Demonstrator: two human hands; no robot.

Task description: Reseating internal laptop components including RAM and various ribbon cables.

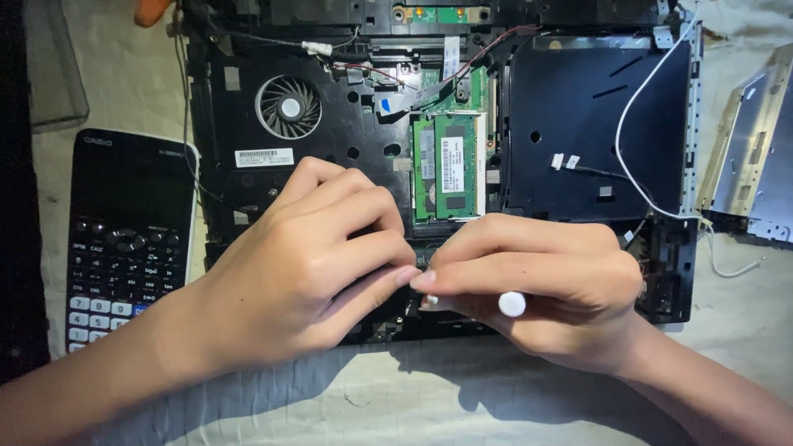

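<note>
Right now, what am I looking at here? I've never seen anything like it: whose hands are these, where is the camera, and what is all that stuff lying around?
This is one picture from a camera worn on a person's head, looking down at their own two bare hands. No machine is involved. They work over an opened laptop lying bottom up with its cover off, so you see its round fan, green memory cards and a loose white wire. The left hand and right hand meet fingertip to fingertip at the near edge. The right hand grips a thin tool with a white end, probably a screwdriver; its tip is hidden. A black calculator lies on the left, a silver metal part on the right, all on a pale cloth.
</note>
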